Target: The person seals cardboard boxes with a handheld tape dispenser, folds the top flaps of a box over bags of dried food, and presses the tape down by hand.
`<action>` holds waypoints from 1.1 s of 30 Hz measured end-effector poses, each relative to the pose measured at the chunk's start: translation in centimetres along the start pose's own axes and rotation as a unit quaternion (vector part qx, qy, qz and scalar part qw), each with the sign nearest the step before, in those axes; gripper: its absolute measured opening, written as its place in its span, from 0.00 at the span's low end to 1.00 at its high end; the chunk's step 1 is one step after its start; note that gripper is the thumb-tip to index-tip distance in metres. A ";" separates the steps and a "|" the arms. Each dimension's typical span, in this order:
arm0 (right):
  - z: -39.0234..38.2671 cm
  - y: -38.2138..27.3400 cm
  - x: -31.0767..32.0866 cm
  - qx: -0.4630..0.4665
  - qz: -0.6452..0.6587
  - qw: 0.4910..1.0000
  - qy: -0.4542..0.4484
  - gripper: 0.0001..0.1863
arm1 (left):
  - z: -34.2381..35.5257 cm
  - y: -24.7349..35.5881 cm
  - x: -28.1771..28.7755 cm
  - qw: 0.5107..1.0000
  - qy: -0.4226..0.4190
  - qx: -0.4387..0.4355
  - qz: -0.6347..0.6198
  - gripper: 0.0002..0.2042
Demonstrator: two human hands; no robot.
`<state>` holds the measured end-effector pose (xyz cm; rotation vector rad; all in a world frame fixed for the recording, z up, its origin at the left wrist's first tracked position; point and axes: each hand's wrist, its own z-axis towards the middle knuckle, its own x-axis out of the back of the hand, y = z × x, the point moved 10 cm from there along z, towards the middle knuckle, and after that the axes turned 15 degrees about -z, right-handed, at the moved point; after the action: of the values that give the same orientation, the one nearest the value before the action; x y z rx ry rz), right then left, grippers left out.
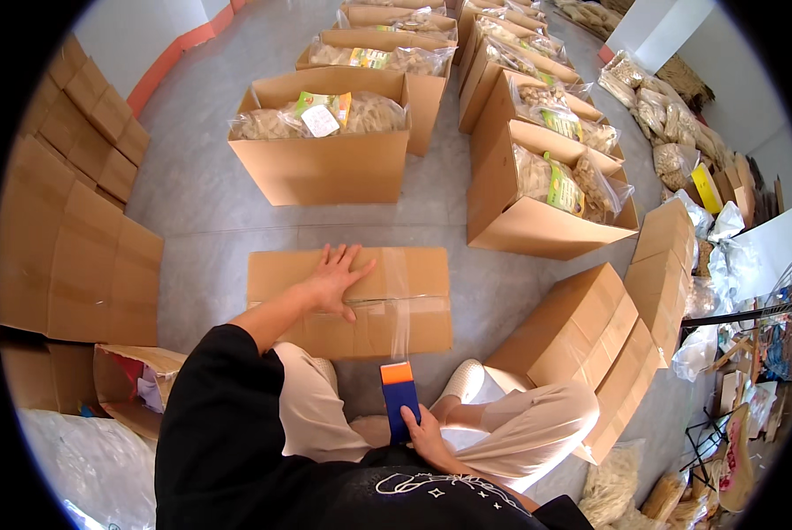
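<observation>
A closed cardboard box (306,327) lies in front of me, its top flaps meeting at a seam across the middle. On its top, left of centre, my left hand (334,279) lies flat with the fingers spread. A strip of clear tape (399,281) runs across the right part of the top, over the seam. From the box's near edge the tape stretches down to a blue tape dispenser (399,399) with an orange end. Fingers of my right hand (424,435) are wrapped round the lower part of that dispenser, between my knees.
Open cartons (325,168) filled with bagged goods stand in a row ahead; another row of filled cartons (546,221) is to the right. Closed boxes (573,327) sit by my right knee. Stacked boxes (78,256) line the left side, above a clear plastic bag (87,459).
</observation>
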<state>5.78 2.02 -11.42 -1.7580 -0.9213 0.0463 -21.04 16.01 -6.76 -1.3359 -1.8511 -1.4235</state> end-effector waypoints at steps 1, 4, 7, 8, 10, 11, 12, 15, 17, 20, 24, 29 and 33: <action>0.4 0.6 0.4 -0.030 -0.056 0.998 -0.009 0.25 | -0.1 -0.1 0.0 1.000 0.000 0.003 -0.003 0.59; 3.3 1.8 -0.4 -0.038 -0.053 0.997 -0.045 0.26 | -0.6 -2.1 -2.0 0.997 0.049 -0.035 0.044 0.60; 3.6 2.0 0.1 -0.041 -0.028 0.998 -0.031 0.26 | -2.9 1.2 -2.6 0.994 -0.038 -0.063 0.078 0.63; 3.4 1.5 0.0 -0.039 -0.017 0.999 -0.026 0.26 | -4.6 2.5 -2.6 0.990 -0.096 -0.060 0.081 0.64; 3.5 0.8 -0.3 -0.041 0.007 0.999 -0.031 0.26 | -5.5 3.0 -2.1 0.991 -0.084 -0.061 0.088 0.64; 3.7 0.4 -0.4 -0.043 0.019 0.998 -0.033 0.26 | -5.6 3.0 -2.0 0.991 -0.079 -0.061 0.091 0.64; 4.1 0.0 -0.4 -0.040 0.006 0.999 -0.024 0.26 | -5.3 2.9 -1.5 0.994 -0.047 -0.065 0.069 0.62; 5.8 -1.4 -0.2 -0.040 -0.021 0.999 -0.002 0.26 | -4.3 2.4 -0.3 0.997 0.020 -0.064 0.026 0.59; 7.0 -1.7 0.6 -0.051 -0.029 0.998 0.012 0.28 | -3.7 2.0 0.5 0.998 0.025 -0.051 0.031 0.58; 10.5 -3.1 1.8 -0.020 -0.050 0.998 -0.015 0.26 | -2.1 -0.2 1.7 0.999 0.043 -0.024 0.009 0.61; 14.9 -4.0 2.7 -0.045 -0.096 0.993 -0.055 0.27 | -0.5 -2.6 3.4 0.998 0.061 -0.011 0.006 0.61; 15.3 -2.7 2.4 -0.004 -0.086 0.996 -0.001 0.25 | -0.5 -2.2 2.8 0.995 0.071 0.014 0.061 0.60; 14.2 0.0 2.2 0.033 -0.052 0.998 0.023 0.22 | -1.5 -3.3 3.9 0.986 0.130 -0.004 -0.100 0.50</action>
<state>0.84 14.64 -16.33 -1.6419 -0.9664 -0.0301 -25.90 16.26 -4.67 -0.9353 -1.8434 -1.6215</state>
